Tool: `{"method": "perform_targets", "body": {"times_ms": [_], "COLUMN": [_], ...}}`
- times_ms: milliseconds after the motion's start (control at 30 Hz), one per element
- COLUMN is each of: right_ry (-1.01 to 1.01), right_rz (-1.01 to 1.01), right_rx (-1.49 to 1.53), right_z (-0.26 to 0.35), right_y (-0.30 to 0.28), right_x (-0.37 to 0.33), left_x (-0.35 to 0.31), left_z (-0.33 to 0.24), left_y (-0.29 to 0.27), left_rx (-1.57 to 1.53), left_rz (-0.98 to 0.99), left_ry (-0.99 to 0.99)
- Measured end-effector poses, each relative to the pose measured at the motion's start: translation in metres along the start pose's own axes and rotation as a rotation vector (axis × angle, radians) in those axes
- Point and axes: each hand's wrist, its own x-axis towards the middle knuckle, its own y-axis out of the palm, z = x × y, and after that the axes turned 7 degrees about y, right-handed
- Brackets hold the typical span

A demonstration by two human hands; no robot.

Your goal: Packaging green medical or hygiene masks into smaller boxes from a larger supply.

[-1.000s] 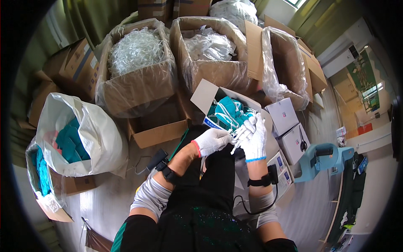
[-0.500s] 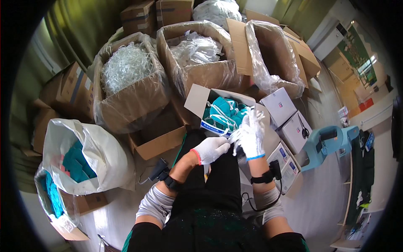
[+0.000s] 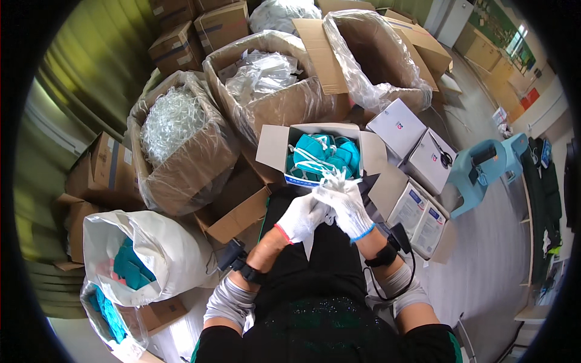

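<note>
Both my hands wear white knit gloves and meet above my lap. My left hand (image 3: 299, 219) has a red cuff, and its fingers are closed against the other hand. With a blue cuff, my right hand (image 3: 350, 209) is closed around a bunch of thin white strips (image 3: 336, 179), whose ends stick up past the fingers. Whether the left fingers also grip the strips cannot be told. Just beyond the hands stands an open carton (image 3: 272, 149) of teal face masks (image 3: 344, 152) with white straps.
Lined cartons at the back hold clear strips (image 3: 172, 124) and clear plastic packaging (image 3: 263, 75). A white sack (image 3: 175, 254) with teal pieces stands left. White boxes (image 3: 396, 126), black scissors (image 3: 446, 158), an open box of packets (image 3: 417, 212) and a blue plastic stool (image 3: 490, 175) stand right.
My hands have come together, the right moving down and left from the carton with the strips. The view has shifted.
</note>
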Motion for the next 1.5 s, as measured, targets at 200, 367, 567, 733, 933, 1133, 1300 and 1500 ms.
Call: {"method": "perform_targets", "body": {"times_ms": [200,367,567,733,933,1133,1300,1500], "right_ry": [-0.895,-1.030,-0.987,-0.511,0.089,0.191,0.153,-0.110], "right_rz": [-0.235,-0.286,-0.269,-0.698,-0.259,0.235,-0.037,0.095], "right_rx": [-1.188,-1.534,-1.428,-1.272,0.327,0.584,0.370,0.041], "right_z": [-0.006,0.012,0.015,0.020,0.053,0.060,0.061,0.043], "right_y": [-0.034,-0.047,-0.038,-0.112,-0.098,-0.048,-0.033,-0.037], "right_x": [0.044,0.065,0.089,0.114,0.072,0.034,0.025,0.038], "left_x": [0.014,0.032,0.033,-0.027,-0.012,0.047,0.045,0.033], "left_z": [0.023,0.016,0.011,-0.023,0.041,0.064,0.033,0.034], "left_y": [0.034,0.052,0.044,0.060,0.028,0.020,0.023,0.039], "left_rx": [-0.549,-0.910,-1.085,-1.060,-0.975,-0.663,-0.575,-0.343], "left_rz": [-0.176,-0.318,-0.439,-0.136,-0.452,-0.289,-0.131,0.149], "left_ry": [-0.404,-0.594,-0.590,-0.593,-0.462,-0.122,-0.314,0.033]}}
